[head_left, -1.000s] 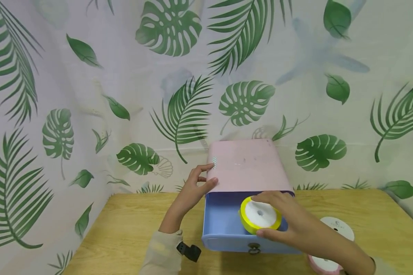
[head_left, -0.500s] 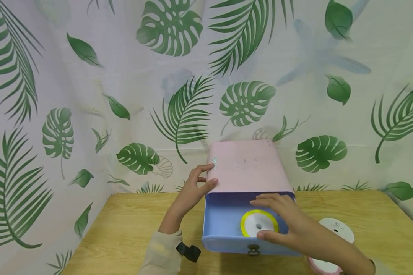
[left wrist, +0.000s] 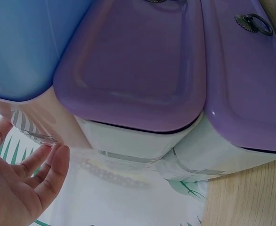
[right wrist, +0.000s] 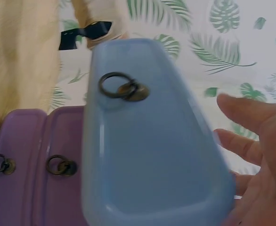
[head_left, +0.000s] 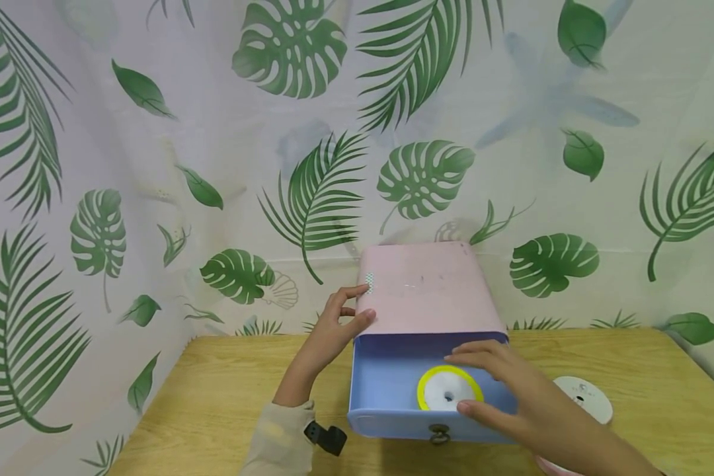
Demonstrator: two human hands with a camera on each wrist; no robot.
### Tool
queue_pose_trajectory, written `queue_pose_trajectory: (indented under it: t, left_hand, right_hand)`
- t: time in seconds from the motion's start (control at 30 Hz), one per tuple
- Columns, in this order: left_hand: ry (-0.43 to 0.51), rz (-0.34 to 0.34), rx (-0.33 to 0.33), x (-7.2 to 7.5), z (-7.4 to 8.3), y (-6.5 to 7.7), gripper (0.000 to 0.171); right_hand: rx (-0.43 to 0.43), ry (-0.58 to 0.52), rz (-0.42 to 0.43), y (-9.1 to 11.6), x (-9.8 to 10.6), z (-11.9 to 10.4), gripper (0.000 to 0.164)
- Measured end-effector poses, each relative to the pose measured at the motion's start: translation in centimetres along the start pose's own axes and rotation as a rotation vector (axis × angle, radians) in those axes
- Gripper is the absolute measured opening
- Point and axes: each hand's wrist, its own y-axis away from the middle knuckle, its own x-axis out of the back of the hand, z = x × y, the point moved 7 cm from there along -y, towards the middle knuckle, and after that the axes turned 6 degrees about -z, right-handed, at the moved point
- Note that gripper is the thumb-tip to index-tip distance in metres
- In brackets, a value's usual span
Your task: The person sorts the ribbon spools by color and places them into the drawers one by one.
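A spool of yellow ribbon (head_left: 437, 390) with a white face lies in the pulled-out blue drawer (head_left: 383, 373), near its front wall. My right hand (head_left: 532, 393) hovers over the drawer's right side, fingers spread and holding nothing; its thumb overlaps the spool's edge in the head view. With its fingertips, my left hand (head_left: 330, 337) touches the upper left side of the pink-topped drawer cabinet (head_left: 425, 287). The left wrist view shows those fingers (left wrist: 55, 172) lightly bent against the cabinet's side. A metal ring pull (right wrist: 117, 85) hangs on the blue drawer front (right wrist: 147, 155).
Two purple drawers (left wrist: 133, 61) below the blue one are closed. On the wooden table (head_left: 226, 396), to the right, lies a white-faced spool (head_left: 592, 400), with a pink-edged spool (head_left: 553, 467) nearer, both partly behind my right arm. A leaf-patterned cloth (head_left: 333, 198) hangs behind.
My right hand has let go of the yellow ribbon spool, which dropped from a tilted hold to lying in the drawer. The hand then drew slightly right. My left hand has stayed put.
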Motion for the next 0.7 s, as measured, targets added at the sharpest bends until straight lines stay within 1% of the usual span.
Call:
queue_pose_trajectory:
  t: [0.07,0.13,0.17,0.2,0.27,0.4,0.47,0.5,0.6,0.63,0.7]
  left_hand:
    - [-0.003,0.002,0.002,0.0,0.0,0.0,0.057]
    - [-0.007,0.003,0.004,0.0,0.1,0.0,0.057]
    - [-0.009,0.005,0.005,0.0,0.1,0.0,0.056]
    - [-0.009,0.004,0.005,0.1,0.2,0.0,0.056]
    - [-0.009,0.005,0.003,0.1,0.3,0.0,0.056]
    - [-0.007,0.001,0.002,0.0,0.4,-0.1,0.056]
    - [-0.005,-0.001,0.001,0.0,0.4,-0.1,0.056]
    - [-0.004,0.000,0.002,0.0,0.4,-0.1,0.056]
    - [-0.007,0.003,0.003,0.0,0.4,-0.1,0.056]
    - [-0.008,0.004,0.003,0.0,0.4,-0.1,0.056]
    - [-0.012,0.006,0.004,0.0,0.3,-0.2,0.057]
  right_hand:
    - [0.063,0.003,0.083,0.6,0.7,-0.5,0.048]
    - [0.151,-0.015,0.156,1.3,1.4,-1.0,0.049]
    - [0.202,-0.039,0.183,1.6,1.7,-1.2,0.050]
    - [0.235,-0.048,0.198,2.0,1.9,-1.3,0.050]
    - [0.284,-0.081,0.221,2.8,2.2,-1.5,0.052]
    - [0.294,-0.119,0.200,4.2,2.2,-1.3,0.059]
    - [0.308,-0.154,0.188,4.8,2.1,-1.2,0.064]
    - [0.337,-0.170,0.182,5.0,2.1,-1.4,0.064]
    - [0.459,-0.235,0.152,5.3,1.9,-2.0,0.057]
    - [0.502,-0.246,0.129,5.4,1.6,-1.6,0.055]
    - [0.620,-0.273,0.042,5.9,0.3,-0.2,0.047]
